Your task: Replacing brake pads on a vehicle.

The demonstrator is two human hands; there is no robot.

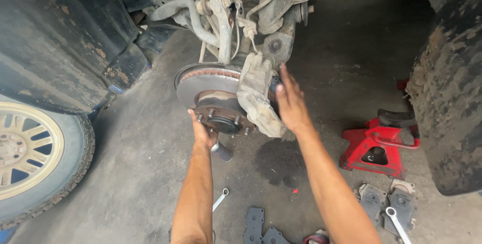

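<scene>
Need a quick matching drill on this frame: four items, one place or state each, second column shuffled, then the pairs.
1 left hand
2 right hand
3 jack stand
4 removed wheel

A lying at the far left
B red, on the floor at right
C under the wheel hub
D open against the brake caliper

Pairs: 1-C, 2-D, 3-B, 4-A

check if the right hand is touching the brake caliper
Touching. The head view shows the right hand laid flat against the side of the brake caliper, fingers spread over its edge with no gap visible.
</scene>
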